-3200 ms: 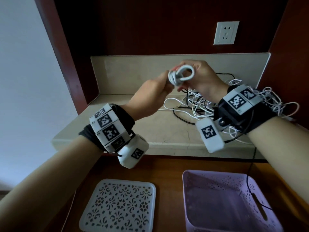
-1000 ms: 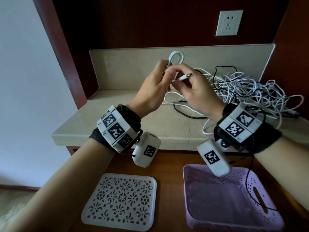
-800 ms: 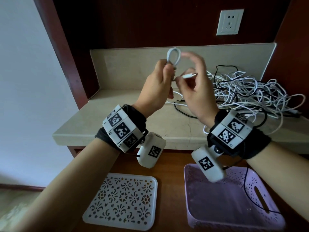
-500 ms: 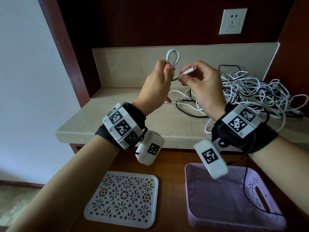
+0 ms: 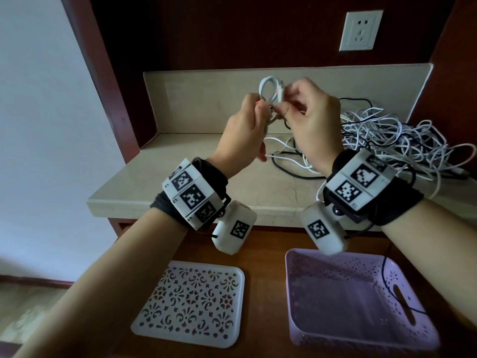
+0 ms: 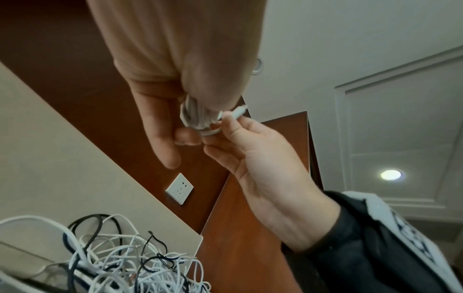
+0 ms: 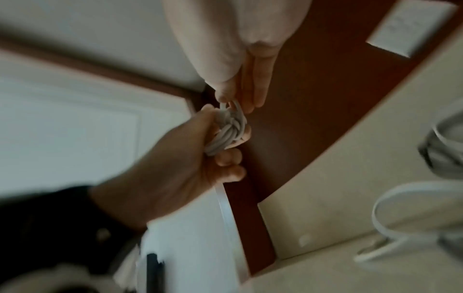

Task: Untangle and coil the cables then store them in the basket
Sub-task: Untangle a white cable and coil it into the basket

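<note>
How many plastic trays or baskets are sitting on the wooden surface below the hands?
2: a white lattice tray lies flat on the left, and a purple basket sits to its right. Others may lie outside the frame.

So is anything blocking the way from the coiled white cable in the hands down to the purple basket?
Nothing visible blocks it. The coiled white cable is held by the left hand and right hand above the counter. The purple basket below is open-topped, with only a thin dark wire crossing its right side.
</note>
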Demonstrator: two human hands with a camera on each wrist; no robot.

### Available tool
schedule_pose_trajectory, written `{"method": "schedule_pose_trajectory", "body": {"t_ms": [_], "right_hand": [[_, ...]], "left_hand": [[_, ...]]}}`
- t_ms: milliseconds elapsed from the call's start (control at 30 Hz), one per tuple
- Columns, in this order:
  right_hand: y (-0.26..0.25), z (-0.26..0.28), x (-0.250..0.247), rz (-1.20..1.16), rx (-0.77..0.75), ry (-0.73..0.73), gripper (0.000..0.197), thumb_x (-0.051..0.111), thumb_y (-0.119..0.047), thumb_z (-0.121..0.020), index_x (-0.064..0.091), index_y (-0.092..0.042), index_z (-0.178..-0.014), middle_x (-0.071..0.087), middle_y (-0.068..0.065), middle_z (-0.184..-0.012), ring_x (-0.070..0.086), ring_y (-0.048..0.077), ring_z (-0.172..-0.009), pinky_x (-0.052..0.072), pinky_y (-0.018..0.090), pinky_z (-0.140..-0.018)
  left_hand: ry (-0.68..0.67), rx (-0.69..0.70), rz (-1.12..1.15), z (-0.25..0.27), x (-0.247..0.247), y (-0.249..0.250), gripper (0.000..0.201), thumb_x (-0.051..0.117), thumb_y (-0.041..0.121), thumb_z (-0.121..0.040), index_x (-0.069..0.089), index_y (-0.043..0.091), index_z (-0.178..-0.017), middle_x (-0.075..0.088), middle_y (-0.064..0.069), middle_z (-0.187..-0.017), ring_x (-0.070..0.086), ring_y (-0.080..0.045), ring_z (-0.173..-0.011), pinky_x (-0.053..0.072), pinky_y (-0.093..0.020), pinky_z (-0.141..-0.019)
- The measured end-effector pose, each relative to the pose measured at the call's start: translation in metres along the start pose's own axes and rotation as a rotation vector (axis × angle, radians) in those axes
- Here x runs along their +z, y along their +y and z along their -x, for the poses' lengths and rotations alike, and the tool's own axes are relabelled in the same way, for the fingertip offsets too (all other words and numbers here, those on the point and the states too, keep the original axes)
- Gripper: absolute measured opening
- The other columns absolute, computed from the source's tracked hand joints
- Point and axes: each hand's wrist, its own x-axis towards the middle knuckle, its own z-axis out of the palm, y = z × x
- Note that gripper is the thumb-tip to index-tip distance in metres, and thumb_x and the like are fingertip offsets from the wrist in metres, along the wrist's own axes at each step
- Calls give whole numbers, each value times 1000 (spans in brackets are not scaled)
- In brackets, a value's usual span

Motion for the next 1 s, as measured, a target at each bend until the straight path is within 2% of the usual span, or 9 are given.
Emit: {"method": "schedule_pose_trajectory", "body": {"t_ms": [67,167,267,367,500,667,733,867,1000], "right_hand": [[1,2,0,120,-77,-25,13,60,-10,-86,66,-1,-92,70,3,-81,66,13,-71,53,25,-66],[0,-1,0,80,16,-17,12,60,-11,-86,62,-4,-96,69,4,-79,65,17,-70,53,33,-67],[1,-4,-2,-16,114,-23,20,65,-9,-85,49,-14,-96,66,-5,-75,65,4,-67,49,20,-66],[-1,-4,-4,30,103,-34,10,65,-7,-85,59,-3,-92,65,-4,-79,60,-8,-62,44,7,-62],[-5,-8,-4,130,113,-88,6,71,-12,-80,70,-6,-82,64,-5,-71,56,-9,-53,41,5,-56],[-6,-16,-9,-53,413,-200,12,75,-12,-73,65,-14,-67,63,-10,-52,53,-7,-46,38,7,-52],[-5,-16,-9,-99,437,-156,16,75,-10,-73,60,-15,-75,62,-11,-48,52,-7,-43,37,10,-52],[-2,-9,-7,-93,385,-167,48,72,-15,-80,51,-24,-122,63,-13,-53,55,-9,-53,40,16,-64],[2,-10,-10,-49,381,-211,52,71,-22,-82,53,-35,-128,57,-5,-93,58,7,-89,49,30,-78]], "left_hand": [[-15,38,-53,1,-1,-2,16,26,20,-103,37,11,-97,49,-5,-66,49,-8,-35,48,-26,-38],[-8,76,-96,2,-1,-5,14,26,20,-103,37,13,-97,45,2,-64,49,-9,-39,51,-35,-40],[-2,83,-109,3,-2,-5,13,27,21,-103,36,14,-98,42,10,-67,49,-7,-41,52,-42,-42],[16,84,-116,3,-2,-7,14,26,20,-103,36,13,-98,42,11,-67,48,-8,-40,51,-43,-41],[42,111,-161,3,1,-11,12,27,19,-103,38,14,-100,43,5,-67,48,-13,-45,49,-39,-39],[8,213,-313,3,-1,-18,26,30,20,-103,45,1,-114,49,-4,-90,42,-7,-52,34,-29,-45],[-3,256,-364,2,-3,-19,31,32,21,-102,46,-1,-116,51,-8,-95,41,-15,-58,30,-29,-56],[-41,294,-432,-1,-8,-18,29,34,20,-101,48,-1,-116,54,-13,-99,43,-20,-65,24,-26,-61],[-77,329,-382,3,-12,-19,29,32,20,-100,49,-2,-110,50,-3,-88,40,-2,-46,25,-26,-55]]}}
